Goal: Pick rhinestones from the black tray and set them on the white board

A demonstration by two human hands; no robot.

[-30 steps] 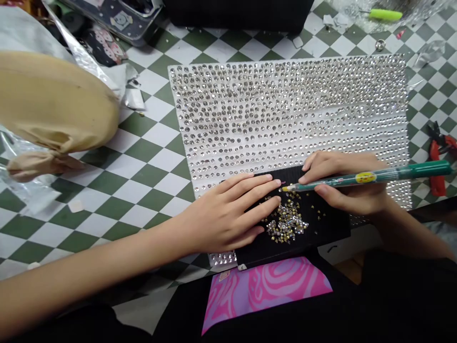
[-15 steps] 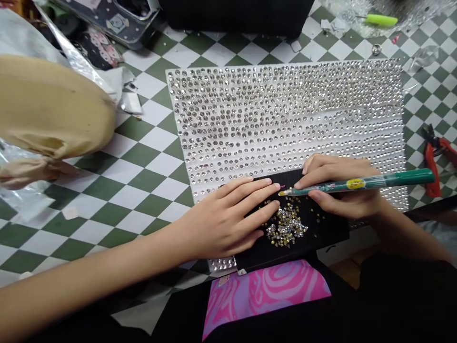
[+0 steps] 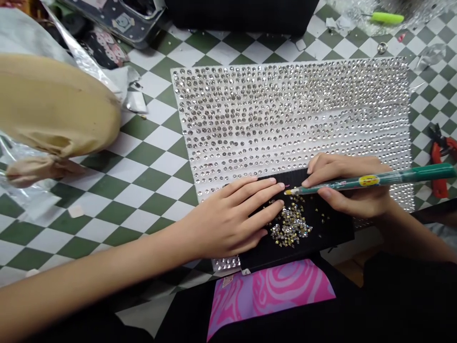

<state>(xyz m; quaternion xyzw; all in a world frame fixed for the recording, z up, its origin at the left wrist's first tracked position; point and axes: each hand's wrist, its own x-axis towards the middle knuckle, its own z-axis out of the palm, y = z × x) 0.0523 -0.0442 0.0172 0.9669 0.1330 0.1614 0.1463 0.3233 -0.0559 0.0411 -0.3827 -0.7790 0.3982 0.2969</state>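
A white sheet [image 3: 285,114] covered with rows of clear rhinestones lies on the checkered table. At its near edge sits a black pad [image 3: 332,228] carrying a small heap of loose rhinestones [image 3: 290,224]. My left hand [image 3: 232,216] lies flat on the pad's left part, fingers stretched out toward the heap. My right hand [image 3: 352,186] is closed round a green pen-like picker tool [image 3: 371,180]. The tool's tip points left and sits just above the heap, close to my left fingertips.
A tan rounded cushion-like object [image 3: 53,102] and crumpled plastic lie at the left. Red-handled pliers [image 3: 437,159] rest at the right edge. A dark tin [image 3: 117,19] and a lime-green tool [image 3: 385,18] are at the back. A pink swirled item [image 3: 271,290] lies nearest me.
Both hands and the tool keep the same pose over the pad. Only the view shifts slightly.
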